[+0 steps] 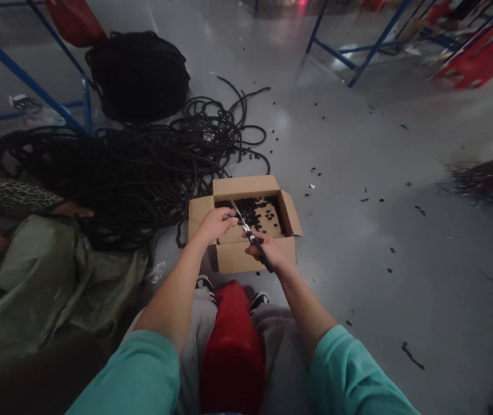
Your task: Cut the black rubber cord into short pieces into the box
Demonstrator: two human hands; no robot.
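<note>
My right hand [267, 249] is closed around a pair of scissors [251, 235] with black-and-white handles. Their thin blades point up and left, slightly apart, over an open cardboard box [246, 187]. Just left of the blades, my left hand [219, 223] has its fingers pinched together; whatever is between them is too small and dark to make out. Many small black cut pieces [252, 216] lie on the bottom of the box, thickest toward its back and left. The box stands on the floor before my feet, flaps folded outward.
Tangled black cord [151, 167] spreads left of the box, below a large black coil [140, 75]. Another person's hand [73, 209] rests at the cord, near a green sheet [64, 276]. A red object [233, 346] is between my legs. Blue frames [337, 55] stand behind; black scraps dot the floor.
</note>
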